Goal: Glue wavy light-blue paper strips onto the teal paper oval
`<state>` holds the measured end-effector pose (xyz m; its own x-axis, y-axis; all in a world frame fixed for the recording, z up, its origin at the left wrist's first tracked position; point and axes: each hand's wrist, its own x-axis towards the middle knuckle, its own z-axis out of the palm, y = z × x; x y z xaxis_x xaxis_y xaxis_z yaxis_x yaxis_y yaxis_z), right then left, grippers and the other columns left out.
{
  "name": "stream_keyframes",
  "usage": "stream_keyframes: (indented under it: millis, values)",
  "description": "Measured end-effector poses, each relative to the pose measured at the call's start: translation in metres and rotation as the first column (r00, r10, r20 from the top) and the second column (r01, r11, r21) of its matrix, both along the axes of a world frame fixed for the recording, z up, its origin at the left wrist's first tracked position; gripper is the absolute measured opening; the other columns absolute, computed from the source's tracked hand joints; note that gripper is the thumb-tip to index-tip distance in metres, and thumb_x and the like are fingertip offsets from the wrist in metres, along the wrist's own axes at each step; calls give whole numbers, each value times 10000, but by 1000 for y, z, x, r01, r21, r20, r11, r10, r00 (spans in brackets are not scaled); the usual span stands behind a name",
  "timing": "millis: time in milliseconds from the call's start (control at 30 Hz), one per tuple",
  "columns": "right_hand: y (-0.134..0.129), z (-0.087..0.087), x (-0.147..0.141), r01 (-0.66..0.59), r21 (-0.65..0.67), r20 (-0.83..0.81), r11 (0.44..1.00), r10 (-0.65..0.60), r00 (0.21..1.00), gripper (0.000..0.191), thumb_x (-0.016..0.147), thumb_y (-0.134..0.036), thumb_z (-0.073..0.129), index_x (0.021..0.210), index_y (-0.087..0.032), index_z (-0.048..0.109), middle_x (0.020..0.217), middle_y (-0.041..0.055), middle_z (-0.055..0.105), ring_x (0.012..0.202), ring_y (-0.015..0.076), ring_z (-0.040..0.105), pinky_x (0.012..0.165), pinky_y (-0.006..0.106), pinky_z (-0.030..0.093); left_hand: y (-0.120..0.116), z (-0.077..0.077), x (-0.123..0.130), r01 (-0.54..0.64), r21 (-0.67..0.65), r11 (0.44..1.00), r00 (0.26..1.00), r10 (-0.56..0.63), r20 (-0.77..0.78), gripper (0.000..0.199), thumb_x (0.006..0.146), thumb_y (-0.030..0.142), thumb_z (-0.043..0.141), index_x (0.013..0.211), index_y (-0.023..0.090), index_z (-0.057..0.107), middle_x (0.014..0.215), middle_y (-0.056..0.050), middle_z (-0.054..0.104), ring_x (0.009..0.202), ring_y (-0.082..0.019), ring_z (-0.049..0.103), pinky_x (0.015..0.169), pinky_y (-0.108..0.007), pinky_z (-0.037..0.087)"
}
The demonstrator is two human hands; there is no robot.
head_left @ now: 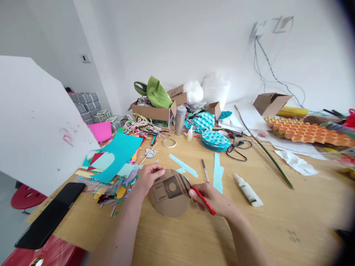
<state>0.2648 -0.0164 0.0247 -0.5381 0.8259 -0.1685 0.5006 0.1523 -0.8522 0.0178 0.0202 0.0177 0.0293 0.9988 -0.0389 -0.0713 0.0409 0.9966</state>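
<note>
Over a pale wooden bench (pixel 166 242), my right grip (pixel 215 196) clasps red-handled scissors (pixel 204 201) beside a round brown cardboard disc (pixel 169 207); my left grip (pixel 147 180) pinches its rim, where slackness could misguide the blades.

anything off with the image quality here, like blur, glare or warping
Head view: a dark, unfocused shape curves along the right edge; wide-angle stretch toward the sides; things at far right look smeared; white bags nearly wash out against the pale wall; light looks soft and even, with only faint shadows near the cardboard disc
</note>
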Motion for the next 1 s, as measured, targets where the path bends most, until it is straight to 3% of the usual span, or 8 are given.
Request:
stream_keyframes:
  millis: [267,600,1000]
  values:
    - [-1,-1,1,9,-13,19,1000,-9,1000,562,827,-713,475,613,-198,415,490,-37,448,456,90,392,441,212,280,0,0,-1,16,3,1000,1000,-16,-6,239,556,328,786,706,164,700,677,4,661,663,-142,563,663,-260,426]
    - [-2,5,-2,24,72,106,997,-31,994,571,806,-723,484,596,-197,406,520,-49,366,486,87,364,437,206,244,0,1,0,20,7,1000,1000,-20,-17,229,555,320,790,695,163,700,672,2,661,663,-145,567,658,-257,421]
    - [1,-6,-1,82,-9,56,997,-81,995,563,805,-729,483,621,-199,427,498,-49,415,441,82,377,421,207,254,-2,2,0,20,-1,1000,1000,-20,0,244,557,346,776,698,168,685,680,2,649,668,-150,560,652,-262,418]
